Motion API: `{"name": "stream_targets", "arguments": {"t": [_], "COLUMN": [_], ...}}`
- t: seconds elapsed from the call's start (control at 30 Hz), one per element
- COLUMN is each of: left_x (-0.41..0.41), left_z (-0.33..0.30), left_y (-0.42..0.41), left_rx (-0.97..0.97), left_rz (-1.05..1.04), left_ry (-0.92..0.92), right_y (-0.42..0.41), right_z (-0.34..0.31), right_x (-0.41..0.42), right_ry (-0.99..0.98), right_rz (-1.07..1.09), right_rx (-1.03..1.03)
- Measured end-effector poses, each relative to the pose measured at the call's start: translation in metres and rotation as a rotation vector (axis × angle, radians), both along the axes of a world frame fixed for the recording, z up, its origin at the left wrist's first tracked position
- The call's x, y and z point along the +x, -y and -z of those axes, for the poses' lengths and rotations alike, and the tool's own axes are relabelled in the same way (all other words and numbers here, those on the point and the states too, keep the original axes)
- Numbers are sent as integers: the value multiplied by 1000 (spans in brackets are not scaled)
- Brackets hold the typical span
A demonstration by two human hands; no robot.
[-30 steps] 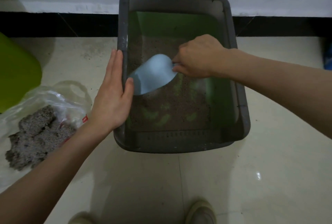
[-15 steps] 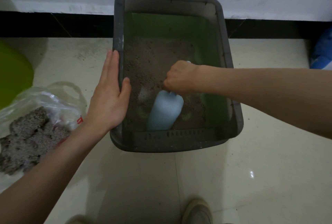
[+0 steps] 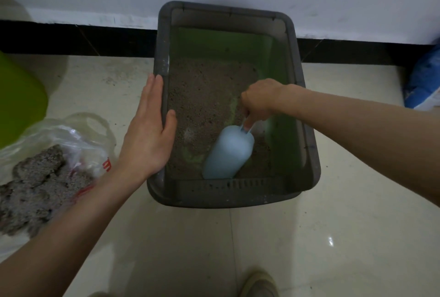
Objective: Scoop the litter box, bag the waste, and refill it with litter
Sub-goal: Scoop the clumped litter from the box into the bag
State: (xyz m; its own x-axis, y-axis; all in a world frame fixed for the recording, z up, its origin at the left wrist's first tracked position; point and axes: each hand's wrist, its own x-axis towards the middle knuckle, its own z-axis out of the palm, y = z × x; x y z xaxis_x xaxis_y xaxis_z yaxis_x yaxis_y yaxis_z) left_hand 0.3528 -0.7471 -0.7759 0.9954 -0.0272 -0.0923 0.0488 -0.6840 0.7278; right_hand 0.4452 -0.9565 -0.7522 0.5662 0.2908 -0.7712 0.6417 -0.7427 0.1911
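A grey litter box with a green inner tray stands on the floor against the wall. Brown litter covers most of its bottom, with green patches bare near the front. My right hand grips the handle of a light blue scoop, whose mouth points down at the box's near wall. My left hand lies flat over the box's left rim, thumb inside. A clear plastic bag at the left holds grey clumps of waste.
A lime green container stands at the far left. A blue and white bag rests at the right by the wall. My shoe shows at the bottom edge. The floor is glossy cream tile.
My right hand swung the scoop from the left middle of the box down toward the near wall, then a little to the right. My left hand stayed on the rim.
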Motion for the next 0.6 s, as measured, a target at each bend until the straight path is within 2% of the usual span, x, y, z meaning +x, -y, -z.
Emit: {"name": "stream_targets", "arguments": {"t": [0.13, 0.27, 0.37, 0.47, 0.6], "left_x": [0, 0, 0, -1, -1], "left_z": [1, 0, 0, 0, -1], "left_y": [0, 0, 0, 1, 1], "left_rx": [-5, -4, -10, -16, -7], "left_rz": [0, -10, -9, -11, -13], "left_ry": [-5, -16, -14, -17, -19], "right_y": [-6, -12, -10, -15, -23], "right_z": [-2, -6, 1, -3, -25], "right_x": [0, 4, 7, 13, 32], "right_ry": [35, 70, 95, 197, 442], "right_rz": [-76, -237, -241, -223, -273], "right_rx": [-13, -194, -286, -246, -167]}}
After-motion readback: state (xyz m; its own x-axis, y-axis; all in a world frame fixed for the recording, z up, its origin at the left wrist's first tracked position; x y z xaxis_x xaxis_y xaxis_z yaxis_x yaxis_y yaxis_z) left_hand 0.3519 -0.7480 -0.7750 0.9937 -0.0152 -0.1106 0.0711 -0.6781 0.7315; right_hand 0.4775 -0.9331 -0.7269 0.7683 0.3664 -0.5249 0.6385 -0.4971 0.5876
